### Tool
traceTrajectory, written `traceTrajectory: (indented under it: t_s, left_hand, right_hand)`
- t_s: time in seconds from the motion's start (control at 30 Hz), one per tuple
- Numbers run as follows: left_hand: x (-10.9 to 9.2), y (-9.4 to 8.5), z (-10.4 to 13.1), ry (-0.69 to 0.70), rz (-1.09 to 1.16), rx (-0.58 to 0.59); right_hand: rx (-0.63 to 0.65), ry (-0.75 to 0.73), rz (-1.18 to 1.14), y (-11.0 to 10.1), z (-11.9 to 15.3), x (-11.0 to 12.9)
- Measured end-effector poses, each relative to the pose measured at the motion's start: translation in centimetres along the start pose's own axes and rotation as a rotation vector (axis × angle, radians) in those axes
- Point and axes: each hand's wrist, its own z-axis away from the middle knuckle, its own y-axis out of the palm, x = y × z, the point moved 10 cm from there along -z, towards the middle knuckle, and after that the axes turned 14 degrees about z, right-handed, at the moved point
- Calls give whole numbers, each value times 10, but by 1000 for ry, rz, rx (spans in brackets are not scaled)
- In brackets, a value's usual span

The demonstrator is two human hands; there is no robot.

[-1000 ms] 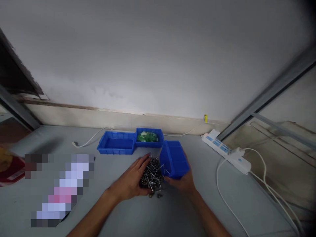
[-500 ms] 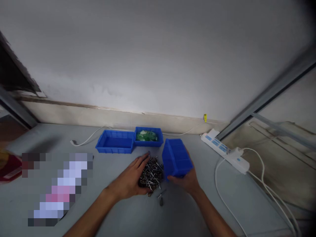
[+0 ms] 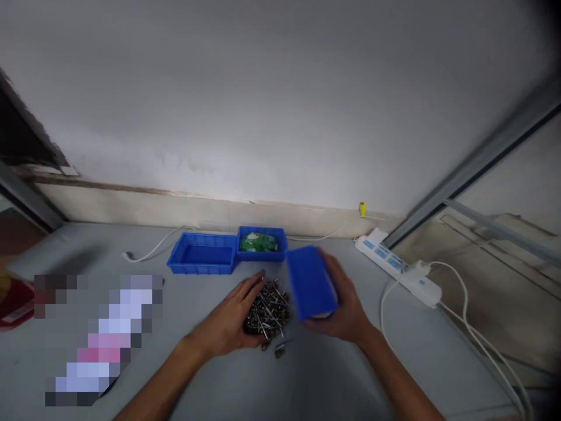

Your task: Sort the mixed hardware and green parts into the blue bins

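In my right hand [image 3: 346, 304] is a blue plastic bin [image 3: 312, 280], gripped by its right side and tilted just right of the pile. My left hand [image 3: 234, 318] lies against the left side of a heap of small metal pieces [image 3: 268, 307] with thin silvery shanks and darker ends. Its fingers are spread and curve around the heap, thumb toward the front. A loose piece [image 3: 279, 351] lies in front of the heap. Behind stand an open blue bin [image 3: 204, 270] with a bare floor and a smaller blue bin [image 3: 263, 257] holding a green plastic packet [image 3: 258, 241].
A white power strip [image 3: 397, 266] with cables lies at the right. A white cable plug [image 3: 128, 256] rests at the back left. At the left are a blurred-out object [image 3: 105, 339] and a red container [image 3: 15, 301]. The wall [image 3: 245, 117] closes off the back.
My right hand has turned the blue bin, so a smoother face shows and more of the hand is behind it. The loose piece has shifted closer to the heap. My left hand stays put.
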Motion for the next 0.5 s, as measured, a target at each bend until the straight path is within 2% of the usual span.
traceTrajectory:
  t_s: [0.07, 0.13, 0.3, 0.37, 0.5]
  left_hand:
    - [-1, -1, 0, 9, 1, -8]
    - [-2, -1, 0, 16, -8, -14]
    - [-2, 0, 1, 10, -21, -10]
    - [-2, 0, 2, 7, -17, -10]
    - [-4, -1, 2, 7, -24, -9]
  right_hand:
    - [71, -107, 64, 8, 2, 9]
    - [32, -76, 37, 5, 3, 2]
    - [-115, 171, -159, -9, 7, -39]
    - [-171, 300, -248, -9, 12, -63]
    - [-371, 544, -476, -7, 27, -113]
